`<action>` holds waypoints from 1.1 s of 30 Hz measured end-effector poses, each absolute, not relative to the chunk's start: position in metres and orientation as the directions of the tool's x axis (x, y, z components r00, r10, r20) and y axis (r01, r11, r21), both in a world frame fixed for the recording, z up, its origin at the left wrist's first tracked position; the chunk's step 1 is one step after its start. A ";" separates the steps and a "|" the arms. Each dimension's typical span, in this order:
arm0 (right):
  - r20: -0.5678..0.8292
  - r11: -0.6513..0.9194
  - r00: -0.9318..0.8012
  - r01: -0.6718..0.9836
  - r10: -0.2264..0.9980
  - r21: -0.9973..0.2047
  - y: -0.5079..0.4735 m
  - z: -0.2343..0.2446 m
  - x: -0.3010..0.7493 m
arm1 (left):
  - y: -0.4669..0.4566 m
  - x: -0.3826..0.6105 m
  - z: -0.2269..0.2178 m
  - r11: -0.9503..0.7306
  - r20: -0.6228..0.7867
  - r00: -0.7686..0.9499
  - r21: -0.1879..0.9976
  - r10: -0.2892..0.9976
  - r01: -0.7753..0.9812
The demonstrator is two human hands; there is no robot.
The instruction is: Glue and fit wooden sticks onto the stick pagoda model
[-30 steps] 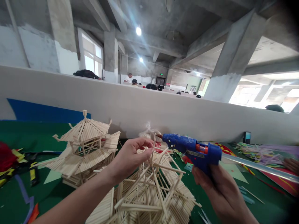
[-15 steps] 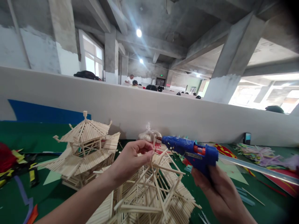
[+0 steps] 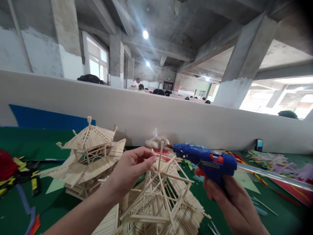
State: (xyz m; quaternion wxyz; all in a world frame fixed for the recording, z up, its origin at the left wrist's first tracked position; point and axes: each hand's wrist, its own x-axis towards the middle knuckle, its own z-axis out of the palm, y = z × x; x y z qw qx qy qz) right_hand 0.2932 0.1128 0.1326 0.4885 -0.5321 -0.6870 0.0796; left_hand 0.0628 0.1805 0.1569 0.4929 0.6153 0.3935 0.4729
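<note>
- A bare concrete room with pillars (image 3: 241,68) and ceiling lights (image 3: 145,34); other people's heads show beyond a pale partition (image 3: 195,120).
- The green tabletop (image 3: 51,209), strewn with paper and strips, carries everything.
- An open stick frame (image 3: 158,204) stands in front of the person, between the two arms. It looks light, stiff along each stick but fragile at the joints; better held low, by its thick base sticks.
- A roofed stick pagoda (image 3: 90,138) stands to its left, probably just as delicate at the eaves.
- The blue glue gun (image 3: 205,160), likely the heaviest piece, is wrapped at the handle by the right hand (image 3: 232,195); its nozzle, probably hot, is no place to touch.
- The left hand (image 3: 134,166) has thumb and forefinger nearly meeting; whether its grip holds anything, I cannot tell.
- The upright stick (image 3: 160,155), just beside those fingertips, tops the frame: thin, easily snapped, best pinched near its foot.
</note>
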 end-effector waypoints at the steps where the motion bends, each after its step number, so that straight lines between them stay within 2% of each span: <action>1: 0.566 0.424 0.028 0.632 0.824 -0.648 0.111 0.132 0.294 | 0.178 0.062 0.158 -0.157 0.160 0.230 0.987 0.960 -0.035; 6: 0.480 0.402 0.031 0.502 0.877 -0.766 0.103 0.126 0.290 | 0.170 0.059 0.158 0.005 0.043 0.221 0.978 0.974 -0.210; 12: 0.443 0.367 0.056 0.475 0.895 -0.800 0.098 0.123 0.286 | 0.171 0.057 0.152 0.033 0.048 0.259 0.954 0.965 -0.297; 18: 0.411 0.313 0.112 0.478 0.905 -0.821 0.099 0.119 0.286 | 0.171 0.057 0.153 0.032 0.050 0.265 0.955 0.963 -0.296; 24: 0.496 0.405 0.092 0.460 0.863 -0.790 0.113 0.124 0.282 | 0.173 0.062 0.154 -0.035 0.078 0.199 0.977 0.977 -0.210; 29: 0.526 0.434 0.074 0.474 0.847 -0.766 0.121 0.123 0.281 | 0.179 0.065 0.153 -0.150 0.183 0.213 0.975 0.960 -0.165; 33: 0.564 0.468 0.065 0.484 0.823 -0.739 0.123 0.122 0.280 | 0.181 0.066 0.153 -0.117 0.145 0.250 0.985 0.957 -0.124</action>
